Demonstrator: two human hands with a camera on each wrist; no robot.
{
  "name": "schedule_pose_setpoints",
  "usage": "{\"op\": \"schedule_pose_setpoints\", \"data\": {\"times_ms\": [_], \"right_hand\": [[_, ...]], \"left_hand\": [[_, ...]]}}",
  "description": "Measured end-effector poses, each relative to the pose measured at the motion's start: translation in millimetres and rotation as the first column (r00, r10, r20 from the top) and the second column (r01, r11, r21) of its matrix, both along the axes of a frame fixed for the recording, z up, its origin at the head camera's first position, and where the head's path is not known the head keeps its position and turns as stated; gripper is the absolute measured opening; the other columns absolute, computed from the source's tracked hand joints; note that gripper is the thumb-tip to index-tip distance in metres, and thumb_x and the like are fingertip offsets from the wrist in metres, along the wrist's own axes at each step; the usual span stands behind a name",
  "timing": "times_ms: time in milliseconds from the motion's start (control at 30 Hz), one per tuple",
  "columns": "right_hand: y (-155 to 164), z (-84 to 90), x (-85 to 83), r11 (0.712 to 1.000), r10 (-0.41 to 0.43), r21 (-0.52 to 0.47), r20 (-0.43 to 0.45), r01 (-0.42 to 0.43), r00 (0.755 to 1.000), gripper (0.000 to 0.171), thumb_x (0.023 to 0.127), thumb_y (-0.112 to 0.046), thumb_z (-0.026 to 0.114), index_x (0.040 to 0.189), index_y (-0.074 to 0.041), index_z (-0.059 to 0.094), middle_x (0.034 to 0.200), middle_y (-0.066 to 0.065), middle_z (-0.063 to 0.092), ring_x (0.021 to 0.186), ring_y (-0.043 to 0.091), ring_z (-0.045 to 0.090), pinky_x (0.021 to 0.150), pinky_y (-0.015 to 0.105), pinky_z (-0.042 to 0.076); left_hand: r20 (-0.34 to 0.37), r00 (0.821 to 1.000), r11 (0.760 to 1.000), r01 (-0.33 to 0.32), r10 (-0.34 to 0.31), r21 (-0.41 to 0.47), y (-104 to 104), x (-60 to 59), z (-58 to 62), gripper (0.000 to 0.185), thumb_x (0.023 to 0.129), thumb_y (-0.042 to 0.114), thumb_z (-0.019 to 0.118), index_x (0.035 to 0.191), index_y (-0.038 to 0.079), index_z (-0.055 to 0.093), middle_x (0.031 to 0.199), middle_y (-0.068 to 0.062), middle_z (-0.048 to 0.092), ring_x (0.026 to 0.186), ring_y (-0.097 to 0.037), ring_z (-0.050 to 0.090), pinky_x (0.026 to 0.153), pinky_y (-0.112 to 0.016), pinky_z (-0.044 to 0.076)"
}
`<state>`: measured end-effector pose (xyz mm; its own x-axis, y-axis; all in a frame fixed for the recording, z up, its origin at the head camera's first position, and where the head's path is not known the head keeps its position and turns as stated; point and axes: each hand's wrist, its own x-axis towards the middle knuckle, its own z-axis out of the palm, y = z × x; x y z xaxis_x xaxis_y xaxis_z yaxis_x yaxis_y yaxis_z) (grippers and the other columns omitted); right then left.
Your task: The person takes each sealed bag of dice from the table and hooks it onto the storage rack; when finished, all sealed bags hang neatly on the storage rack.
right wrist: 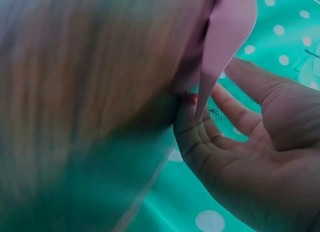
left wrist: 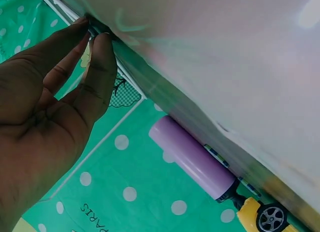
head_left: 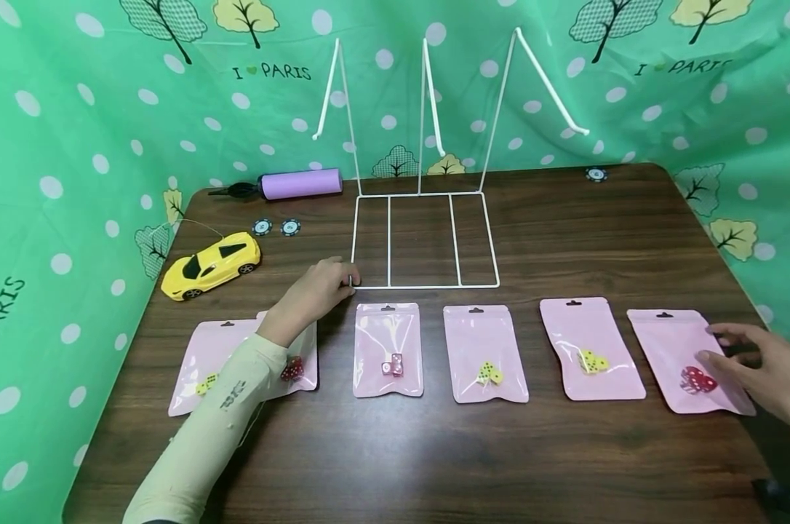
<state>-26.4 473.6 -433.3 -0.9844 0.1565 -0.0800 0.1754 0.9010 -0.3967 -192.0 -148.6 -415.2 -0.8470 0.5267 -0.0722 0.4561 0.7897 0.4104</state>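
Observation:
A white wire rack [head_left: 424, 240] stands at the middle back of the brown table [head_left: 434, 458]. My left hand [head_left: 348, 285] pinches its front-left corner; the left wrist view shows thumb and fingertips [left wrist: 102, 42] closed on the wire [left wrist: 131, 82]. Several pink pouches holding dice lie in a row along the front. My right hand [head_left: 712, 346] rests with spread fingers on the right edge of the rightmost pouch [head_left: 676, 349], which holds red dice. In the right wrist view that pouch's corner [right wrist: 227, 37] touches my loosely bent fingers [right wrist: 200, 137]. My left forearm partly hides the second pouch [head_left: 303, 367].
A yellow toy car [head_left: 212, 264] sits at the table's left edge, with a purple pump [head_left: 300, 183] behind it and two poker chips [head_left: 276, 227] between them. Another chip [head_left: 596, 174] lies at the back right. A green dotted cloth [head_left: 74, 145] surrounds the table.

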Motion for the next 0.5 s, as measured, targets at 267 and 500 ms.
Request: {"op": "schedule_pose_setpoints", "data": {"times_ms": [267, 500], "right_hand": [[1.3, -8.4, 2.2, 0.997, -0.062, -0.04, -0.026, 0.061, 0.998, 0.037, 0.098, 0.006, 0.073, 0.128, 0.019, 0.055, 0.105, 0.035, 0.058, 0.07, -0.012, 0.034, 0.057, 0.016, 0.036], [1.1, -13.9, 5.5, 0.99, -0.113, -0.091, -0.04, 0.109, 0.993, 0.036, 0.103, 0.004, 0.068, 0.13, 0.02, 0.053, 0.099, 0.026, 0.06, 0.07, -0.01, 0.038, 0.056, 0.017, 0.04]], "left_hand": [[0.096, 0.995, 0.995, -0.045, 0.036, 0.092, -5.9, -6.6, -3.3, 0.005, 0.099, -0.003, 0.075, 0.099, 0.002, 0.076, 0.094, -0.013, 0.073, 0.091, -0.028, 0.069, 0.084, -0.045, 0.058], [0.205, 0.975, 0.982, -0.122, 0.091, 0.145, -9.9, -8.8, -4.1, 0.007, 0.1, -0.002, 0.074, 0.098, 0.004, 0.076, 0.089, -0.009, 0.073, 0.08, -0.02, 0.061, 0.073, -0.035, 0.051]]}}
